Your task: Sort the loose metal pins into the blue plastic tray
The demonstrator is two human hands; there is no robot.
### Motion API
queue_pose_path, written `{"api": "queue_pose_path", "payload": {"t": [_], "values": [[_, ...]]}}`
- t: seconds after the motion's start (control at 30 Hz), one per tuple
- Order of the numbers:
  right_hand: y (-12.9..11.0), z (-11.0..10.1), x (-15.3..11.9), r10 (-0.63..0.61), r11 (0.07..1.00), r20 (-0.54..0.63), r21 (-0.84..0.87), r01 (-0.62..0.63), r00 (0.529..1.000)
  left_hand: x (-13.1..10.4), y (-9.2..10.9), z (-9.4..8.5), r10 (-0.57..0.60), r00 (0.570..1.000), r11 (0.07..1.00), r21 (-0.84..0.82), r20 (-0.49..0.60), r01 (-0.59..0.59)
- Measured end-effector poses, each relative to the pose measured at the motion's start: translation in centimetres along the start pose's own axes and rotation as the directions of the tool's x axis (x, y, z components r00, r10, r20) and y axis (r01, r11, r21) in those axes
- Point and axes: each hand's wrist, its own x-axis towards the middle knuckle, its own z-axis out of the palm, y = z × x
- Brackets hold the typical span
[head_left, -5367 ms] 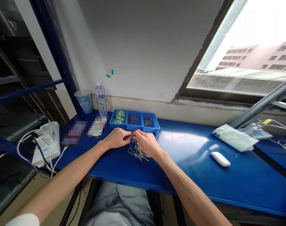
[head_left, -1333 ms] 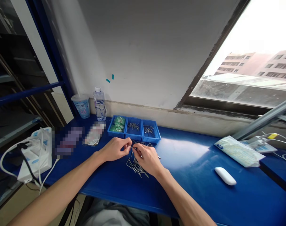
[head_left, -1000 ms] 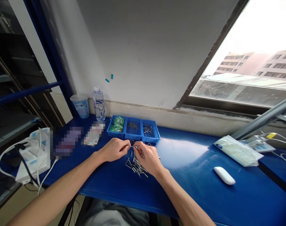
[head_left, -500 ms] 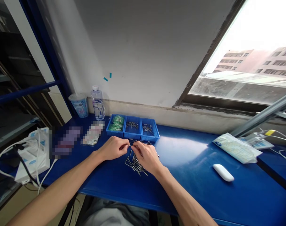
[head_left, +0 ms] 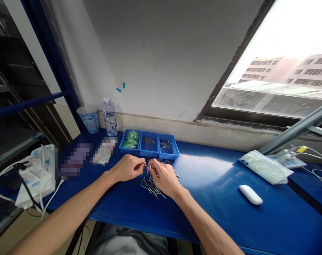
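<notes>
My left hand (head_left: 128, 168) is closed in a pinch on one end of a thin metal screw (head_left: 147, 165). At its other end, the fingertips of my right hand (head_left: 163, 176) are closed on it too. Below and behind the right hand lies a loose pile of screws (head_left: 153, 189) on the blue table (head_left: 118, 202), partly hidden by that hand. Just beyond the hands stands a blue tray with three compartments (head_left: 173, 156). Green packets (head_left: 131, 139) fill its left compartment, and loose screws (head_left: 148, 141) lie in the middle and right ones.
A water bottle (head_left: 109, 117) and a lidded cup (head_left: 88, 119) stand at the back left. A power strip with cables (head_left: 37, 180) sits at the far left. On the right are a white case (head_left: 251, 194) and a soft packet (head_left: 265, 167). The wall (head_left: 161, 63) rises behind the tray.
My right fingers have shifted slightly along the screw, and more of it shows between the two hands. Otherwise the hands stay in place.
</notes>
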Motion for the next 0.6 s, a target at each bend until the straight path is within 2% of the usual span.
{"api": "queue_pose_path", "payload": {"t": [0.6], "values": [[-0.11, 0.02, 0.21, 0.017, 0.999, 0.019, -0.039, -0.017, 1.0, 0.04, 0.22, -0.16, 0.007, 1.0, 1.0, -0.009, 0.007, -0.007]]}}
